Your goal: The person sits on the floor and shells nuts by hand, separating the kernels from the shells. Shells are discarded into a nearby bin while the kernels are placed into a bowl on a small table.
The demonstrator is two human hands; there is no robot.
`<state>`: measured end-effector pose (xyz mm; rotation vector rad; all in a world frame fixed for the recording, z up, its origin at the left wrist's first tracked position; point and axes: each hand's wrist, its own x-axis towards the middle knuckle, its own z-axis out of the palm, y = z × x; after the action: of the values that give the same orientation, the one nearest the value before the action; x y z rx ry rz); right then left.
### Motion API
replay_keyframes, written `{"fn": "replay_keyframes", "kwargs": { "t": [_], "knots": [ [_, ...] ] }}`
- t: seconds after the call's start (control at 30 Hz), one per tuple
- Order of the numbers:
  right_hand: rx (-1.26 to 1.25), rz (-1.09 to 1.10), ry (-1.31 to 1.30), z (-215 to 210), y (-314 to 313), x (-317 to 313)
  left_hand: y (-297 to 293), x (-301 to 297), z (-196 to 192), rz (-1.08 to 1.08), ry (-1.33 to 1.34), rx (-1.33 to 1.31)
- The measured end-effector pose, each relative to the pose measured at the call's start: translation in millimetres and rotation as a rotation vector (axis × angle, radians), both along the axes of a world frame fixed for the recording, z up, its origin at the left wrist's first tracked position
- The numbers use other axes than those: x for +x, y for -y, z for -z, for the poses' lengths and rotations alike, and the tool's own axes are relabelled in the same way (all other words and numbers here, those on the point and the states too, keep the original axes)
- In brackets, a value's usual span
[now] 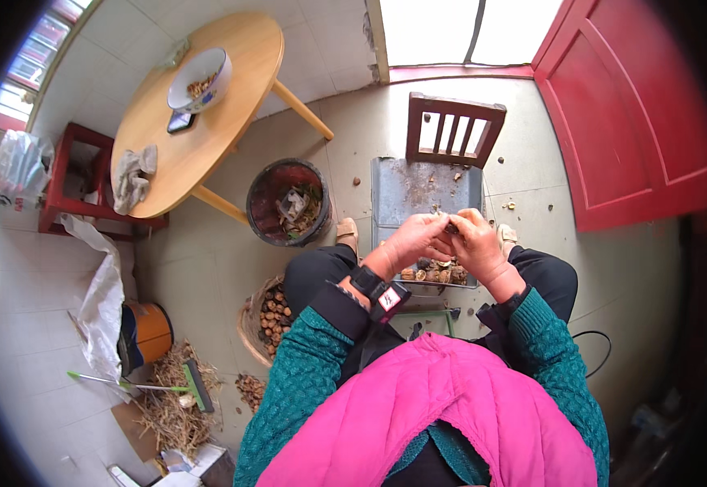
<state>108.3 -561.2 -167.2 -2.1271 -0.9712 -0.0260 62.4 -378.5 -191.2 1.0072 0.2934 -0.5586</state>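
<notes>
My two hands meet above a grey tray (386, 195) that lies between my feet. My left hand (417, 242) is closed, its fingertips pinching at a small dark walnut (451, 228). From the other side my right hand (477, 245) grips the same walnut with bent fingers. Much of the nut is covered by the fingers, so whether it is whole or cracked cannot be told. Under my hands, several walnuts and shell pieces (434, 274) lie at the near end of the tray.
A woven basket of walnuts (272, 321) stands by my left leg, with a dark bucket of scraps (321, 183) beyond it. The round wooden table (244, 53) carries a bowl (217, 89), phone and gloves. A slatted wooden piece (459, 134) stands at the tray's far end; a red door (621, 105) is right.
</notes>
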Motion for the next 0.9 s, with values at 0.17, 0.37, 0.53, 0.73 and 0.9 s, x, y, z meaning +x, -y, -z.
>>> {"fn": "replay_keyframes", "kwargs": {
  "t": [0.17, 0.37, 0.53, 0.73, 0.9],
  "knots": [
    [0.355, -0.010, -0.302, -1.9, 29.0, -19.5, 24.2, -19.8, -25.1, -0.172, 0.092, -0.038],
    [0.597, -0.052, -0.759, 4.3, 46.5, -26.1, 62.5, -31.2, -48.1, -0.316, 0.188, 0.104],
    [0.566, 0.033, -0.502, 6.9, 58.1, -15.4, 88.1, -19.3, -55.4, -0.366, 0.253, 0.272],
    [0.576, 0.067, -0.416, 3.3, 74.4, 1.1, 105.3, -3.5, -49.3, -0.376, 0.305, 0.369],
    [0.482, 0.126, -0.415, 6.9, 70.9, 5.2, 113.4, 1.2, -40.6, -0.425, 0.285, 0.392]
  ]
}}
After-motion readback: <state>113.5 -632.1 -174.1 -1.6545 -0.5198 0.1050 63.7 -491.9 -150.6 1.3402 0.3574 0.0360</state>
